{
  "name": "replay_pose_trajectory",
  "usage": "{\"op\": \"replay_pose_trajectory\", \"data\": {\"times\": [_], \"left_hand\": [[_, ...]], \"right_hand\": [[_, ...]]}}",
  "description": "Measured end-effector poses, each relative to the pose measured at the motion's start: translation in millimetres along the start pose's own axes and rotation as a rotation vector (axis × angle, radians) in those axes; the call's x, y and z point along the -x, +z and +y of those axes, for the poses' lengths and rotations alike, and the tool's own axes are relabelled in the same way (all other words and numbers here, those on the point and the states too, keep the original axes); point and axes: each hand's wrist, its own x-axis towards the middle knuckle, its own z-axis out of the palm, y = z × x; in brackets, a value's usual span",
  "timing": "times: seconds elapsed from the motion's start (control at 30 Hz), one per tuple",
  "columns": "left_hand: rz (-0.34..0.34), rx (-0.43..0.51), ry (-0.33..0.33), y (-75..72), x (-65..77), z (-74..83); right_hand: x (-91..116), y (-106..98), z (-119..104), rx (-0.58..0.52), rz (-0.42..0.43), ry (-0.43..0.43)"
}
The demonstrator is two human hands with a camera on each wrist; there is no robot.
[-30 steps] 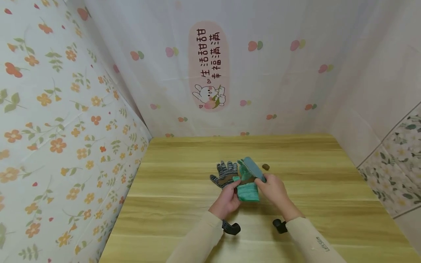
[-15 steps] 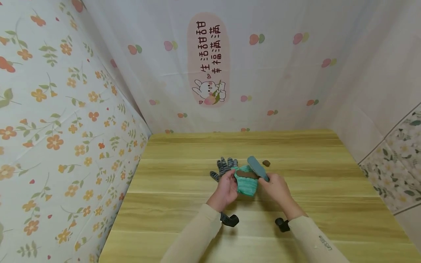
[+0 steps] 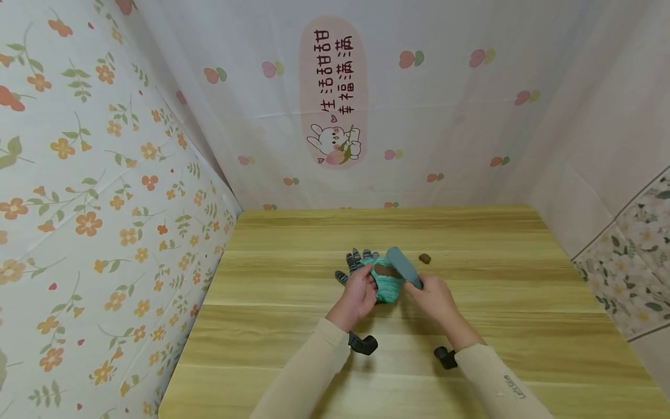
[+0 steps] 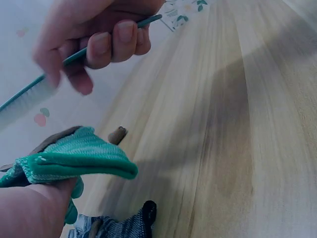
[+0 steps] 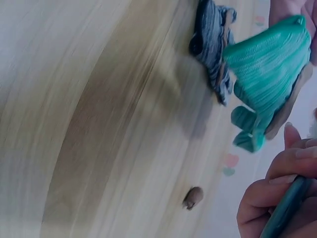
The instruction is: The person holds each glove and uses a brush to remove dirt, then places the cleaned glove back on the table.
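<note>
My left hand (image 3: 359,295) grips a green knitted glove (image 3: 388,287) at its left side, thumb on top, and holds it above the table. A brown patch runs across the glove's upper face. In my right hand (image 3: 433,297) is a brush (image 3: 404,267) with a flat blue-green back; its pale bristles (image 4: 29,101) show in the left wrist view. The brush is over the brown patch in the head view; whether they touch is unclear. Beneath and behind the green glove lies a grey-and-black striped glove (image 3: 353,260), partly covered.
A small brown lump (image 3: 425,258) lies on the wooden table (image 3: 272,326), beyond the right hand. Patterned curtains hang behind the table (image 3: 445,134) and along its left side (image 3: 104,233). Black camera mounts (image 3: 363,344) sit at both wrists.
The green glove has shifted left and away from me, and its brown patch now faces up instead of being partly folded. The brush stays in the right hand, tilted over the glove.
</note>
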Motion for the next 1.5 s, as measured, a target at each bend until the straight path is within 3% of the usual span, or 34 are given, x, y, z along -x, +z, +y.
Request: {"op": "replay_pose_trajectory", "data": {"times": [0.23,0.43,0.9,1.13,1.4,1.5], "left_hand": [[-0.007,0.009,-0.01,4.5,2.1,1.4],[0.013,-0.002,0.006,7.7,3.9,-3.9],[-0.039,-0.078,-0.007,13.9,10.8,-9.2],[0.038,-0.104,0.006,15.8,9.4,-6.4],[0.104,-0.095,0.034,11.2,7.0,-2.4],[0.1,-0.098,0.034,9.8,5.5,0.0]], "right_hand": [[-0.6,7.8,-17.4,-0.019,-0.038,-0.047],[-0.8,15.0,-27.0,-0.031,-0.022,-0.077],[-4.0,16.1,-25.4,0.043,-0.013,-0.062],[-2.5,15.5,-22.3,0.157,-0.025,-0.087],[-2.3,14.1,-16.0,0.199,-0.042,-0.08],[-2.5,13.0,-14.6,0.2,-0.044,-0.086]]}}
